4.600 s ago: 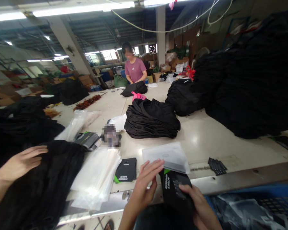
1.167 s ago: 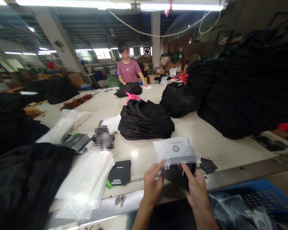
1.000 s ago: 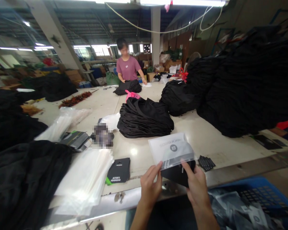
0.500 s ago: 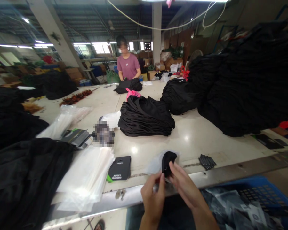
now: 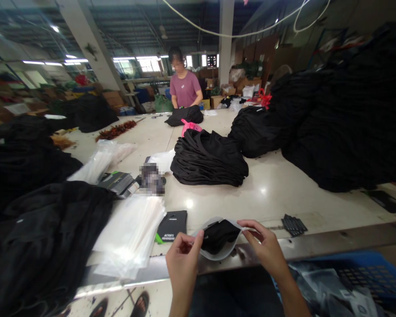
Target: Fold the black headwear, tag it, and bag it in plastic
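A garment packing workshop: a long white table [image 5: 267,200] holds heaped black garments [image 5: 207,160] and clear plastic bags [image 5: 128,235], with cardboard boxes [image 5: 247,86] beyond.

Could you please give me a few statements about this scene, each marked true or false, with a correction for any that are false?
The person's left hand and right hand hold a clear plastic bag with a black item inside. True.

The blue crate stands on the white table. False: it sits below the table's near edge, at lower right.

A black card printed ACTOR'S HEADGEAR lies beside a stack of clear bags. True.

The co-worker at the far end wears a green T-shirt. False: the T-shirt is mauve.

A pink tie sits on the black garment pile mid-table. True.
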A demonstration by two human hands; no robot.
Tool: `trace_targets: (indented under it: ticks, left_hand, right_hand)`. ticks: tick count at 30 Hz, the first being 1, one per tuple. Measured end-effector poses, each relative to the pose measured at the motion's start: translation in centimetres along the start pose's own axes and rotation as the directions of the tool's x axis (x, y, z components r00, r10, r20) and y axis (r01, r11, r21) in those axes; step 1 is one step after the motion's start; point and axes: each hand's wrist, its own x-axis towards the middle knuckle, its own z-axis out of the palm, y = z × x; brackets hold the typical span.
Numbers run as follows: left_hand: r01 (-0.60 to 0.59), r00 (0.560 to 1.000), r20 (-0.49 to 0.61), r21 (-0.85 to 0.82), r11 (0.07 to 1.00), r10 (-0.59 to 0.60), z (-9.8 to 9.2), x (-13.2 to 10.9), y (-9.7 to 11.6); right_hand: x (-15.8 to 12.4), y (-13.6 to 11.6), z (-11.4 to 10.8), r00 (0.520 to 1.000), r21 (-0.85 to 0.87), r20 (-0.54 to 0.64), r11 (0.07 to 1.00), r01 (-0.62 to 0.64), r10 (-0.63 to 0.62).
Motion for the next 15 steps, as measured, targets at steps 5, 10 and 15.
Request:
trace_targets:
  ticks: [5, 10, 15]
  left_hand:
    - [-0.321, 0.937, -0.036, 0.299, 0.898, 0.347, -0.3, 0.4, 0.1]
    - [-0.829, 0.531, 0.306, 0.383, 0.408, 0.79, 2.2, -1.6, 2.8]
    - [-0.91, 0.414, 0.415, 0.174, 0.375, 0.81, 4.2, -3.4, 4.2]
  right_hand:
    - [-1.8, -1.0, 1.2, 0.973, -0.113, -0.074, 0.971, 0.209, -0.218]
    - [-3.7, -2.9, 3.0, 0.927, -0.201, -0.13, 0.925, 0.323, -0.352]
    - [-7.2, -3.3, -0.4, 0.909, -0.218, -0.316, 0.954, 0.208, -0.271]
